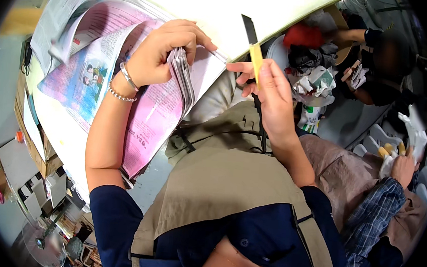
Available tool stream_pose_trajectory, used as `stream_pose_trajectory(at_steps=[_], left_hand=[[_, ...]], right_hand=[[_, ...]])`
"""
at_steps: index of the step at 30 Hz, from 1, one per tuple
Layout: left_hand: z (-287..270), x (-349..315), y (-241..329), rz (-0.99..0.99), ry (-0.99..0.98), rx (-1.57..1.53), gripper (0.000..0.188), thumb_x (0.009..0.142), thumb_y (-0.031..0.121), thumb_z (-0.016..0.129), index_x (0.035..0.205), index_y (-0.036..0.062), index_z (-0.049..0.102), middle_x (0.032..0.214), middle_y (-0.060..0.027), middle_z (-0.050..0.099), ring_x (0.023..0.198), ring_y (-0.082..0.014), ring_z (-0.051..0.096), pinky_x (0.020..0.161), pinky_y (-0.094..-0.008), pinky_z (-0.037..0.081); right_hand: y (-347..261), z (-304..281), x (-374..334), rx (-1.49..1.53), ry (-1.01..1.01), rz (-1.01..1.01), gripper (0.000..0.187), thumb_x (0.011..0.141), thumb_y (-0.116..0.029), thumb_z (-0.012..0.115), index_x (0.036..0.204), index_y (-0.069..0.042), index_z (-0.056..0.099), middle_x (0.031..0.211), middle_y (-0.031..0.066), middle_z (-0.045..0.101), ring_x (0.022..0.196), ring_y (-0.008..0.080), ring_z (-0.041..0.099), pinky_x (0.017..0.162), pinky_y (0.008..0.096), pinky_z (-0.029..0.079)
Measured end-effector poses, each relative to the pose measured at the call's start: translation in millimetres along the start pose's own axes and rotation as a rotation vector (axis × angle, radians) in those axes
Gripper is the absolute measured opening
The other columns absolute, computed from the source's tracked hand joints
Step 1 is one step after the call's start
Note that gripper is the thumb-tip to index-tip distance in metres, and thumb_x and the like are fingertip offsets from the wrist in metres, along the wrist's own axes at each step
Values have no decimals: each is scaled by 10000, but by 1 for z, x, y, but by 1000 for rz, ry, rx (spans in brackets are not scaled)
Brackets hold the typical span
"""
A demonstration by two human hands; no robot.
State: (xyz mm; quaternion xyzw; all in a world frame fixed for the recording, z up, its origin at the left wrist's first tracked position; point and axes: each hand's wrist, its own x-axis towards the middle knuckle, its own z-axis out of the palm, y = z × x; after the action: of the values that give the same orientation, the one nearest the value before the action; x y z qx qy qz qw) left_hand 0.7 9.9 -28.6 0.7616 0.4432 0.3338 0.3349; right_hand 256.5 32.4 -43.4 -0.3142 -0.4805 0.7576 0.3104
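Observation:
My left hand [167,49] is closed over the folded edge of a thick stack of printed newspaper sheets [157,111], pink in part. The fingers curl over the fold, and the lower sheets hang past the table's near edge. Further left the sheets [71,87] bulge and curl up, some of them blue and white. My right hand [272,93] grips a cutter knife [255,59] with a yellow handle and a wide dark blade pointing up and away. Its index finger stretches toward the corner of the paper. The blade is in the air, apart from the sheets.
The pale table [199,2] runs under the paper. To the right, a tub [317,84] is heaped with crumpled paper and bags. Beside it another person's arm [351,36] reaches in. Near my right side, a person in a checked sleeve [376,204] holds white gloves [414,129].

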Motion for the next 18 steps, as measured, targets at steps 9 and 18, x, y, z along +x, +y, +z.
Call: stream_pose_trajectory(at_steps=[9,18], left_hand=[[4,-2,4,34,14,6,215,688,255,628,631,114,475,1045,-114,713,1042,-276,630,1049,-451,363],[3,-4,2,139,83,32,174,650,158,657,627,109,492,960,-91,717,966,-278,637,955,-424,427]], right_hand=[[10,15,-3,-132,66,-89,252,1046,-245,420,1079,-32,551,1010,15,624,792,48,452,711,195,389],[7,24,-3,-101,0,-156,232,1045,-224,430,1069,-19,537,1063,35,638,738,31,387,689,192,370]])
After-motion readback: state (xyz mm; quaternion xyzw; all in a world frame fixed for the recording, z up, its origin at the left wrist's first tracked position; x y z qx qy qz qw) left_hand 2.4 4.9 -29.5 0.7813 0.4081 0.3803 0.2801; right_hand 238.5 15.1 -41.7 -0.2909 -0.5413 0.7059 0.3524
